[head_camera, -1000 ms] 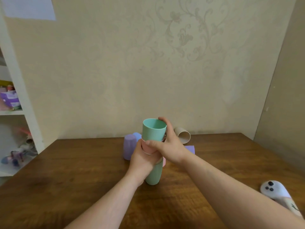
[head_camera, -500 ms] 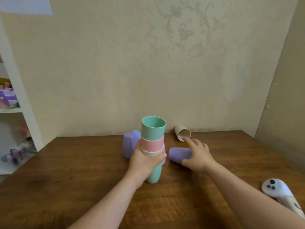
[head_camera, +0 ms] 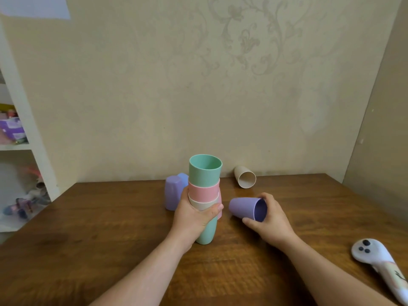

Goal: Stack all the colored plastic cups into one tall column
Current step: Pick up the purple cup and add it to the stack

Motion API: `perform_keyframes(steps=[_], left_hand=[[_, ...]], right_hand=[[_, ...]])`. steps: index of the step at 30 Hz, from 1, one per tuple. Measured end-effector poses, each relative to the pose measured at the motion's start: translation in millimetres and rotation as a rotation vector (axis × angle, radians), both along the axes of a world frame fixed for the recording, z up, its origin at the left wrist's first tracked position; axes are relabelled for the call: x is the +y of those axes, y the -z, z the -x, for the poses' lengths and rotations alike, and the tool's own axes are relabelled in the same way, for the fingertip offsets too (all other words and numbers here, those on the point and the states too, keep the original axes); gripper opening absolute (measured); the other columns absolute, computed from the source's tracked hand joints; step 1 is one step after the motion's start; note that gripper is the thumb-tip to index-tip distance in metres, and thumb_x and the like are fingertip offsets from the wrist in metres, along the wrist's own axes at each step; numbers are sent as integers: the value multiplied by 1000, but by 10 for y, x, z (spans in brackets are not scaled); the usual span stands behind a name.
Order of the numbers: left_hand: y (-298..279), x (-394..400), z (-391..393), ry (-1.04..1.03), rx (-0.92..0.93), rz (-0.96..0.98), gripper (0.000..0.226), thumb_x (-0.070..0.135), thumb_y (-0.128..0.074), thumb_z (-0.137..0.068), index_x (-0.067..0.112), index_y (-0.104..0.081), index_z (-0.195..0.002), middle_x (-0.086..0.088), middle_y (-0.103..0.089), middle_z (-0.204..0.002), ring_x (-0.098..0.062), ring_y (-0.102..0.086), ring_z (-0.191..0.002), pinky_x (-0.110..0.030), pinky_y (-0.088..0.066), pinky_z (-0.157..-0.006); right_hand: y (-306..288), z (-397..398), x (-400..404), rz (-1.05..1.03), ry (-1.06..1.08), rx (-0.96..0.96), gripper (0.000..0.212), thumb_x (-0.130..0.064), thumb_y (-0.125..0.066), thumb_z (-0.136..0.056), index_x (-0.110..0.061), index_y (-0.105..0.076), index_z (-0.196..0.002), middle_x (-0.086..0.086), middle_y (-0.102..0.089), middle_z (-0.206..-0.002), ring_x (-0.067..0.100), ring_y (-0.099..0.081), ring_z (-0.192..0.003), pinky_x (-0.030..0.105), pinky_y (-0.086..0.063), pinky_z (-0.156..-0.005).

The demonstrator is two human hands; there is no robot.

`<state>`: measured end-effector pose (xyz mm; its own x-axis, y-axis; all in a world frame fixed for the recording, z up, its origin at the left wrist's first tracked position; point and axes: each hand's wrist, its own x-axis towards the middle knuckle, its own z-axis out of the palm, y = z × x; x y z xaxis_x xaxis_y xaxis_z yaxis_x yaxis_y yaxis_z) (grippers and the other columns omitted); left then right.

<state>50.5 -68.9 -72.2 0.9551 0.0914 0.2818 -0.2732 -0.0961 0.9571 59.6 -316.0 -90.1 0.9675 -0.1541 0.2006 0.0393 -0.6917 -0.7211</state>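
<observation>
Left hand (head_camera: 194, 214) is wrapped around the mid-section of the partial column of nested plastic cups (head_camera: 204, 195), which stands upright on the brown wooden worktop (head_camera: 110, 217), long axis vertical, mouth up. Visible layers from the top: mint green, pink, beige, with a mint green base touching the worktop. Right hand (head_camera: 268, 219) is closed on the rim end of a lilac plastic cup (head_camera: 245, 207) lying on its side just right of the column, long axis roughly horizontal, mouth toward the hand, base toward the column. Whether it is clear of the worktop cannot be told. Assessment: task partly done, at least four cups nested. Outstanding: the lilac cup in hand; a beige plastic cup (head_camera: 245, 179) on its side near the wall, mouth toward the camera; and a lilac (head_camera: 173, 195) and a pale blue (head_camera: 183, 178) cup standing inverted behind the column, left.
</observation>
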Motion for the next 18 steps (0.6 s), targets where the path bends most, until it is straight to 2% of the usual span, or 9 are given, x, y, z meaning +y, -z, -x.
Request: perform_keyframes(steps=[3,5,7,9,11,12,15,18], left_hand=[[-13,-1,15,14,11,20,71,24,-101,-74,35,-61,-132,15,-78,-115,6,-74,-99,-24,-58,-83],[-31,13,32,29,15,36,75,24,-100,-75,35,-57,-136,14,-76,-120,9,-73,-98,-22,-56,-81],[-61,37,43,33,1,62,84,27,-101,-75,33,-52,-143,14,-75,-125,10,-73,-99,-23,-56,-83],[-128,53,43,19,-28,92,98,32,-102,-71,29,-47,-152,14,-73,-129,3,-74,-106,-31,-60,-92],[-246,51,53,13,-71,100,101,24,-101,-74,25,-44,-157,22,-67,-127,-5,-72,-116,-40,-60,-103],[-307,42,56,17,-88,92,98,19,-100,-76,24,-45,-157,26,-64,-126,-4,-72,-116,-40,-59,-105],[-456,11,51,10,-125,65,90,14,-98,-78,30,-47,-150,26,-65,-123,14,-71,-101,-24,-60,-95],[-561,-15,4,-30,-149,55,85,22,-98,-78,35,-49,-146,25,-70,-120,20,-68,-95,-6,-54,-81]], right_hand=[[-143,-41,-35,-200,30,-24,93,-38,-93,-77,-36,-42,-154,-5,-47,-138,17,-53,-124,45,-51,-108],[-227,-69,-26,-272,9,-21,92,-33,-92,-77,-40,-43,-155,-4,-47,-135,20,-56,-124,46,-55,-104],[-257,-64,10,-240,-23,-4,96,-29,-89,-76,-37,-41,-158,-2,-47,-135,17,-54,-122,39,-53,-99],[-228,-49,70,-182,-40,14,97,-27,-89,-75,-29,-40,-159,0,-47,-140,14,-51,-119,37,-51,-99],[-174,-32,135,-192,-34,20,91,-29,-92,-70,-26,-48,-150,-1,-52,-139,15,-56,-117,39,-55,-99],[-146,-31,160,-226,-28,17,85,-30,-93,-68,-25,-52,-142,-2,-56,-136,16,-60,-114,41,-57,-98],[-93,-21,198,-349,-44,42,74,-26,-95,-69,-30,-51,-129,-5,-64,-127,14,-65,-108,39,-58,-93],[-51,11,216,-388,-52,57,86,-28,-95,-71,-31,-44,-140,-8,-63,-127,18,-63,-113,41,-58,-96]])
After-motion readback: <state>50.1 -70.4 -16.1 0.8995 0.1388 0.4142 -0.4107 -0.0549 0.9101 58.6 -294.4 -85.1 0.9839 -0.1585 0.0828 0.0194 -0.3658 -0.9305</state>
